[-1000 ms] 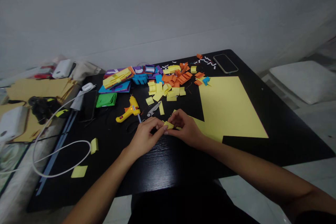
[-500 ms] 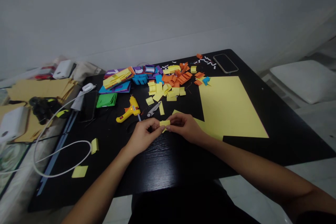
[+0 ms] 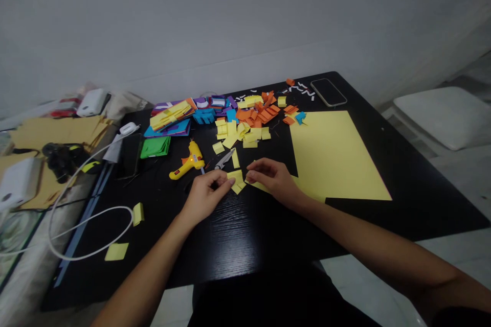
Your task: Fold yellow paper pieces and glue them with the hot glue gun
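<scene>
My left hand (image 3: 204,196) pinches a small folded yellow paper piece (image 3: 235,178) between thumb and fingers, just above the black table (image 3: 226,245). Another yellow bit shows below that piece; whether it is part of it I cannot tell. Just to the right, my right hand (image 3: 274,184) is apart from the piece, its fingers loosely curled with a gap between thumb and forefinger. Beneath my right wrist lies the edge of a large yellow paper sheet (image 3: 337,156). Scissors (image 3: 224,160) and a yellow strip (image 3: 235,158) lie just beyond my hands.
A yellow glue gun (image 3: 191,161) rests left of the scissors. Behind are heaps of folded yellow pieces (image 3: 230,130) and orange pieces (image 3: 264,112), plus green paper (image 3: 155,147). A phone (image 3: 329,93) lies at the back right. A white cable (image 3: 92,255) loops at the left.
My right hand has let go of the small yellow paper piece and moved slightly right. The piece stays in my left hand, shifted a little left.
</scene>
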A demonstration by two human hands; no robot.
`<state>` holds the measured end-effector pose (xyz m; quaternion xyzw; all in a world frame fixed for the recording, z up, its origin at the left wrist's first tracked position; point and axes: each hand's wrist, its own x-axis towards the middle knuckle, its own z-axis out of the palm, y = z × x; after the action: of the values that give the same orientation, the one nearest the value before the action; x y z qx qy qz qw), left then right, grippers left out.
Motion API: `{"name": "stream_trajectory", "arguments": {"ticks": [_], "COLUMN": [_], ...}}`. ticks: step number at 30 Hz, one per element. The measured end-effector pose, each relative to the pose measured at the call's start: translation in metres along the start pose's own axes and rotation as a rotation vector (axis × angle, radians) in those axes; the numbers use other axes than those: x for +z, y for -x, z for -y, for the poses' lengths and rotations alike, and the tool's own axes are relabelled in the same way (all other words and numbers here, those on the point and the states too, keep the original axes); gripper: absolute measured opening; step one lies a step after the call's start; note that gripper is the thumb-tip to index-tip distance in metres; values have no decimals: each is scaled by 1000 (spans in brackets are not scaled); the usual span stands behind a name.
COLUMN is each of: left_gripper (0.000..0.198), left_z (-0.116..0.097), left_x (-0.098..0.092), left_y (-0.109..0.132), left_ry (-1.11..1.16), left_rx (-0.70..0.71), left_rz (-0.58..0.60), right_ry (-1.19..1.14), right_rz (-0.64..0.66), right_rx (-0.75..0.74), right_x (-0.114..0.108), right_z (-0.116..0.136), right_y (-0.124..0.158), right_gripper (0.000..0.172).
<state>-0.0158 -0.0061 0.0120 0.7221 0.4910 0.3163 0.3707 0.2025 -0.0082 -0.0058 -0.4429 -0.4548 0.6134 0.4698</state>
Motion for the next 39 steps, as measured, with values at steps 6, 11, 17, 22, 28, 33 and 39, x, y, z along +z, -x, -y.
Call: {"name": "stream_trajectory", "arguments": {"ticks": [6,11,17,22,28,33,39], "left_gripper": [31,32,34,34,33,33,33], "left_z": [-1,-3,-6,-9,-11,-10,-8], "left_x": [-4,-1,0,0,-1,1,3], "left_y": [-1,-1,-1,-1,-1,1,0], "left_ry": [-91,-26,93,177,186,178,168], "left_rx": [35,10,-55,-108,-117,-109,-107], "left_rz": [-113,-100,-94,-60,-11,10,12], "right_ry": [-151,-75,-41,-50,72,219,181], "right_rz": [-38,-48,-74,-9,75,126,128], "right_rx": [58,-4,-71,-29,-16,-52,-83], "right_x": [-3,-3,-3,-3,-2,1,0], "right_z": [-1,-7,-5,-3,1,3,1], "right_y": [-4,-4,-1,1,3,5,3], "right_gripper": [34,41,42,46,26,27,37]}}
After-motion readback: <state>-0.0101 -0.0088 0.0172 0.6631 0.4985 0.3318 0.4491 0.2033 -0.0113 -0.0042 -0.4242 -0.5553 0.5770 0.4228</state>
